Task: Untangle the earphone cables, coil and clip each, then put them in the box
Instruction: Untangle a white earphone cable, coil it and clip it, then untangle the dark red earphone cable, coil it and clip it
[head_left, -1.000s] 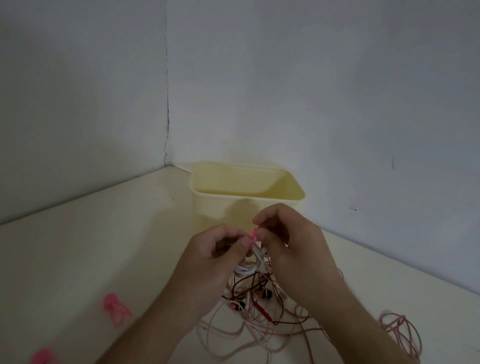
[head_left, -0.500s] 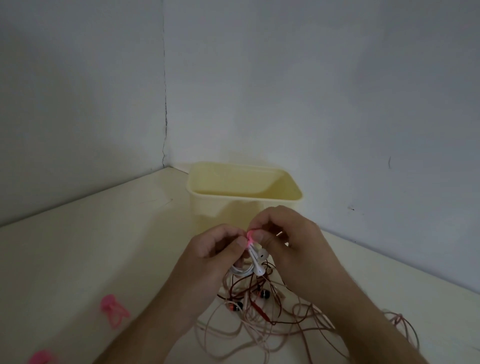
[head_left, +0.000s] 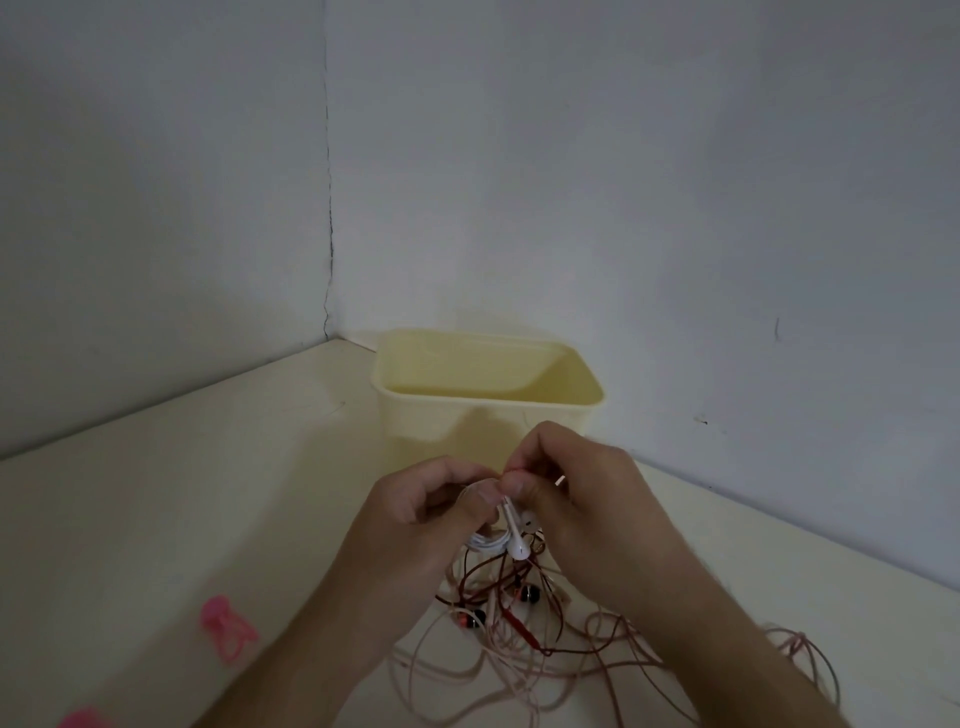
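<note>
White earphone coil (head_left: 488, 543) hangs just below the grip, left hand (head_left: 415, 525) and right hand (head_left: 576, 514) both pinching its top, box (head_left: 485, 410) open directly beyond, right hand nearer.

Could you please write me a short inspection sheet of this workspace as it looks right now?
Surface: cream table, set into a wall corner.
Job's things: white earphone coil held between both hands; yellow box upright behind them, its floor hidden; pink clip lying on the table at left, a second pink clip at the bottom edge.
Clutter: nothing seen.
Grippers: left hand grips the coil; right hand pinches something small and pink above it, likely a clip.
Cables: tangled pink and dark red cables on the table below the hands.
Surroundings: bare grey walls.
</note>
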